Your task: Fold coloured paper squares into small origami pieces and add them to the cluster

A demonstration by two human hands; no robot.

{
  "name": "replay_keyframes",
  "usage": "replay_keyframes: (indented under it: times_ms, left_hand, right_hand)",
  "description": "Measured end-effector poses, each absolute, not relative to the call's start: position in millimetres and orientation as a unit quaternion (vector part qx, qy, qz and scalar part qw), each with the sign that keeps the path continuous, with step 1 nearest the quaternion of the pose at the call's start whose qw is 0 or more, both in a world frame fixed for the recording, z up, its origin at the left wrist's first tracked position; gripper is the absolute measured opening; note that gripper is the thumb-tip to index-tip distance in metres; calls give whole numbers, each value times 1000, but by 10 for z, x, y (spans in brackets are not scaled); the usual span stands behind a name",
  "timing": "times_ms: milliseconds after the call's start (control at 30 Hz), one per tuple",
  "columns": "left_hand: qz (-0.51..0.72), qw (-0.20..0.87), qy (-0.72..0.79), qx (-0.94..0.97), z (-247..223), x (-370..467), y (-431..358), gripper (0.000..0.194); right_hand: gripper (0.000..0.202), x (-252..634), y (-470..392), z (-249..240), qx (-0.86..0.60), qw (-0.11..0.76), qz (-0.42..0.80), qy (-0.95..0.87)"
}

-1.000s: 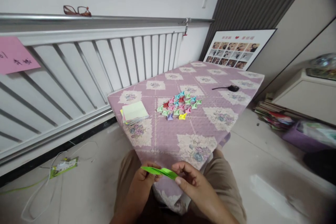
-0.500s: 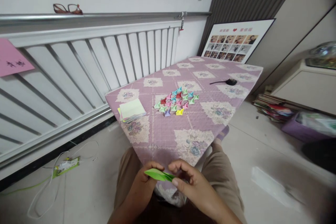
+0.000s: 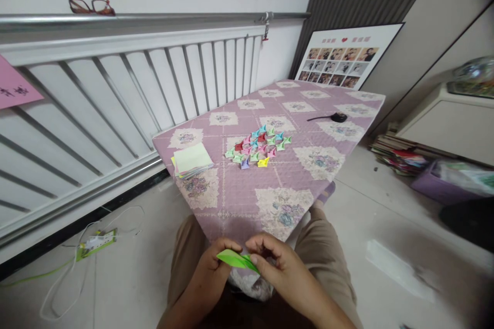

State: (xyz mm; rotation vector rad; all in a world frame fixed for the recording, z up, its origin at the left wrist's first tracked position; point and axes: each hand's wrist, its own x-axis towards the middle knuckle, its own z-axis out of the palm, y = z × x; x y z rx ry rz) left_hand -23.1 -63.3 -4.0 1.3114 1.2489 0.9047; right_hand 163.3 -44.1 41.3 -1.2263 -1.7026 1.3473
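Both hands are over the near corner of the table, on a folded green paper (image 3: 235,259). My left hand (image 3: 216,262) is closed round its left end. My right hand (image 3: 272,258) pinches its right end between thumb and fingers. Beyond them, several small folded paper pieces (image 3: 254,144) in green, pink, blue, red, purple and yellow stand grouped on the purple patterned cloth (image 3: 239,190). A stack of paper sheets (image 3: 193,159), pale yellow-green on top, lies at the table's left edge.
A black object with a thin strap (image 3: 338,117) lies on the table's far right. Glasses (image 3: 91,6) rest on the pipe above the white radiator (image 3: 162,77). A power strip (image 3: 96,244) is on the floor at left, a purple bin (image 3: 436,185) at right.
The green paper has shifted slightly right and tilted, and my right thumb has moved up onto it. The camera view has shifted a little.
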Motion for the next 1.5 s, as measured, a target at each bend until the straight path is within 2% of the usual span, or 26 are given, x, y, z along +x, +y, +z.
replay_keyframes:
  times_ms: [200, 767, 867, 1033, 1100, 1300, 1500]
  left_hand:
    - [378, 525, 526, 552, -42, -266, -634, 18]
    - [357, 561, 484, 569, -23, -337, -654, 15]
    - [354, 558, 474, 582, -36, -340, -651, 13]
    - [331, 574, 472, 582, -37, -319, -672, 11]
    - [325, 580, 475, 576, -47, -323, -676, 12]
    - [317, 576, 478, 583, -82, -365, -660, 19]
    - [308, 605, 474, 562, -55, -364, -670, 25]
  right_hand:
    - [1, 1623, -440, 447, -453, 310, 493, -675]
    - [17, 1579, -443, 386, -441, 284, 548, -651]
    - [17, 1571, -456, 331, -450, 293, 521, -664]
    - [7, 1558, -474, 223, -491, 306, 372, -726]
    - [11, 1561, -489, 217, -484, 293, 337, -753]
    - [16, 1600, -536, 291, -419, 251, 342, -803]
    - [22, 1656, -524, 328, -371, 263, 376, -807]
